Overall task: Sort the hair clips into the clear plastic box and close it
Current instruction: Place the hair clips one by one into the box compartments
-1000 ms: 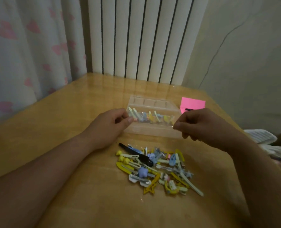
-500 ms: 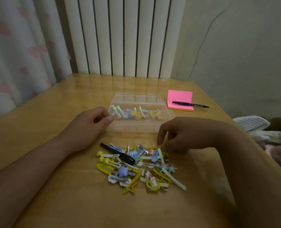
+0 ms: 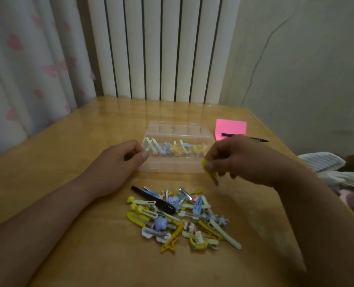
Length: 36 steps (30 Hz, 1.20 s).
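We keep the pile of hair clips [image 3: 180,216] loose on the table [image 3: 68,152] right in front of us. The clear plastic box [image 3: 172,167] lies at twelve o'clock from the pile, so each clip has only a short way to travel. Its lid [image 3: 176,129] is thrown back toward twelve o'clock, which leaves the tray open on our side. A row of pastel clips already stands inside.

Our left hand [image 3: 120,162] sits at the box's nine o'clock end. Its fingers are curled, and the thumb and forefinger appear to pinch the end wall, we judge to stop the light box from sliding. Our right hand [image 3: 240,160] hovers at the three o'clock end, just off the front corner. Its thumb and fingertips pinch a yellow clip [image 3: 210,172] by its top, and the clip's tail hangs toward the pile, ready to be lowered into a slot.

Many clips remain on the table, a long black clip [image 3: 153,200] among them, so the sorting is far from done.

A pink sticky pad [image 3: 231,126] and a pen [image 3: 254,138] lie at two o'clock from the box, out of the working path.
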{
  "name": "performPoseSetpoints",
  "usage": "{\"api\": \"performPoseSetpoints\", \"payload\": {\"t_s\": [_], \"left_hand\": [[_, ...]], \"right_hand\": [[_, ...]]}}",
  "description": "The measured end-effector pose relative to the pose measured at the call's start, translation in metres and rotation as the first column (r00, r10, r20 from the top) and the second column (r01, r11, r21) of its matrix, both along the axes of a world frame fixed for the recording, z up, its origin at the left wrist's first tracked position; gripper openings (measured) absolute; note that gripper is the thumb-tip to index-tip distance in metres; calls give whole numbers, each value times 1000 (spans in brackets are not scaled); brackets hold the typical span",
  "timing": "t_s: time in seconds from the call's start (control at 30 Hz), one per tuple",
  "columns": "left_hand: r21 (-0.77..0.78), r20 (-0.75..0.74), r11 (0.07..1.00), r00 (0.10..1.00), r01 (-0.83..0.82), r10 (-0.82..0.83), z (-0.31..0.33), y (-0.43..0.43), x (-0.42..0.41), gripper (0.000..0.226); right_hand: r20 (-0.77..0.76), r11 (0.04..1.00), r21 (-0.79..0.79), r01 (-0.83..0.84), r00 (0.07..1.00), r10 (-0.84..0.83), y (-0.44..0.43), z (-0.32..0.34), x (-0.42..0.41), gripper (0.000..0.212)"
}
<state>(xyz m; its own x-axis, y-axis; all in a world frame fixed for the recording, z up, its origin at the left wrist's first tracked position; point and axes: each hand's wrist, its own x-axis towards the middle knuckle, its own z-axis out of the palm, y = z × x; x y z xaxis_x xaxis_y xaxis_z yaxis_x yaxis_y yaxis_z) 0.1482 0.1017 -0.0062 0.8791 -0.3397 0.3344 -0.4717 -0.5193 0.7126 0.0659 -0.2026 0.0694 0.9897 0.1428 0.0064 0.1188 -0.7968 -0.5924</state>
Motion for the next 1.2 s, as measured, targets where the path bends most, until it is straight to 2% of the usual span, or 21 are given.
{"api": "performPoseSetpoints", "payload": {"t_s": [0.07,0.13,0.2,0.27,0.4,0.53,0.67,0.9,1.1,1.2], "left_hand": [[0,-8,1000,1000,1,-1,0,0,1,26],[-1,-16,1000,1000,3,-3,0,-1,1,26],[-4,-28,1000,1000,-3,2,0,0,2,25],[-9,-39,1000,999,-8,7,1,1,3,24],[-12,-39,1000,999,3,-3,0,0,3,22],[-14,-25,1000,1000,12,-13,-1,0,3,22],[-25,-34,1000,999,15,-16,-2,0,4,22],[-22,-27,1000,999,21,-21,-1,-1,4,23],[-19,-30,1000,999,24,-25,-1,-1,5,23],[-16,-21,999,999,29,-30,-1,0,4,24]], "right_hand": [[163,979,179,98,978,-127,-4,-2,5,3],[237,917,355,183,931,-278,-5,-5,14,2],[248,866,441,235,895,-369,-6,-5,26,2],[252,848,456,271,874,-415,-6,-2,40,1],[248,876,359,321,872,-422,2,2,74,5],[218,922,156,353,899,-381,11,-7,110,16],[165,937,-17,349,925,-341,17,-8,124,11],[79,920,-89,381,924,-374,23,-16,131,7],[170,908,-174,382,919,-354,29,-24,125,10],[220,909,-135,395,906,-361,27,-27,119,11]]}}
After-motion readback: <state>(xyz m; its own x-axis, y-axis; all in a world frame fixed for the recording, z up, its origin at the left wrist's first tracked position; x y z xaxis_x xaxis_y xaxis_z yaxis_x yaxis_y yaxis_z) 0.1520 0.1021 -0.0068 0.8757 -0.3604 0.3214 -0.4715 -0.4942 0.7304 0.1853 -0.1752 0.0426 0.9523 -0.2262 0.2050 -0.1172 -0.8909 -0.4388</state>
